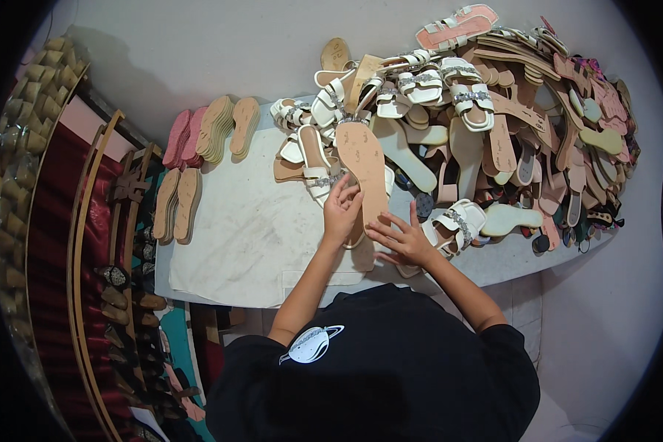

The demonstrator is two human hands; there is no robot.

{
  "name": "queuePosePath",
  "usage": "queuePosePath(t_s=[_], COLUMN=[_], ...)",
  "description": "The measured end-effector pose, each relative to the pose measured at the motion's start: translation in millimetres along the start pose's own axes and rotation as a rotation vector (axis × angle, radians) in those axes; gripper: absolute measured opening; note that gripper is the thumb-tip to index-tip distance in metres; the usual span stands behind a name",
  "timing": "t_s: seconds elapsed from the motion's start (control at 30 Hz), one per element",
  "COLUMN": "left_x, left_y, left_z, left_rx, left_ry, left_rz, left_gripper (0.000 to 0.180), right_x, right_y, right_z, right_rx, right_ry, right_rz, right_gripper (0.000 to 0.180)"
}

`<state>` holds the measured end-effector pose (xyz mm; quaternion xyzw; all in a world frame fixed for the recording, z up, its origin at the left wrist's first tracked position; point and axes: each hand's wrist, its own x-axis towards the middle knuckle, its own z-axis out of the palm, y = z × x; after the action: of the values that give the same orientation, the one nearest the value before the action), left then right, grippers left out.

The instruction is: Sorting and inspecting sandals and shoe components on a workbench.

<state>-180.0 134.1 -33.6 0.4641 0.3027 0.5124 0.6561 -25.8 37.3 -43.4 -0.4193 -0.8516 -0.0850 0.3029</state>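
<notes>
In front of me lies a long tan sandal sole with small dark marks, its wide end pointing away and its narrow end toward me. My left hand grips its left edge near the middle, fingers bent. My right hand has its fingers spread, with the tips at the narrow end's right edge. Whether straps are joined to this sole underneath I cannot tell. White strapped sandals lie just left of it and partly beneath it. Near my right hand is another white sandal with a glittering grey band.
A large heap of sandals and soles covers the table's right side. Stacked tan soles and pink soles stand at the left end of the pale table. Farther left is a wooden rack with shoe forms. A wall rises behind.
</notes>
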Motion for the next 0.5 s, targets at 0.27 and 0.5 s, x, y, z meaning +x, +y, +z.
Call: queuePosePath(t_s=[0.27, 0.5], left_x=[-0.9, -10.3], left_y=[5.6, 6.0], left_z=[-3.8, -3.1], left_rx=[0.050, 0.025], left_ry=[-0.024, -0.055], left_rz=[0.012, -0.028], left_gripper=[0.052, 0.051], right_x=[3.3, 17.6], right_y=[29.5, 23.5], right_z=[-10.9, -16.0], right_rx=[-0.115, 0.053], right_ry=[-0.135, -0.162], right_rz=[0.133, 0.078], right_gripper=[0.055, 0.060])
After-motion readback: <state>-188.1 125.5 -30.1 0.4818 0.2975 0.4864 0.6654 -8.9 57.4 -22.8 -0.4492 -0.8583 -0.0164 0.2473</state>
